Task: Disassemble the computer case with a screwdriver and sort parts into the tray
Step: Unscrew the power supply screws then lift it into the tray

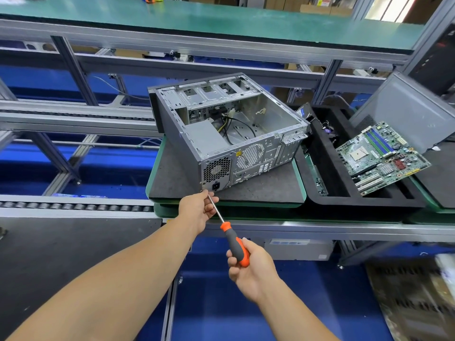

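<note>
Right hand (pixel 250 268) nearest, fingers curled round orange-grey handle of screwdriver (pixel 235 244). Left hand (pixel 198 209) farther, fingertips pinching shaft near tip, at near-left bottom corner of computer case (pixel 229 134). Case open-sided on dark pad (pixel 266 188). Right of it, black tray (pixel 320 158) holding tilted motherboard (pixel 380 157). Grey panel (pixel 403 107) far right.
</note>
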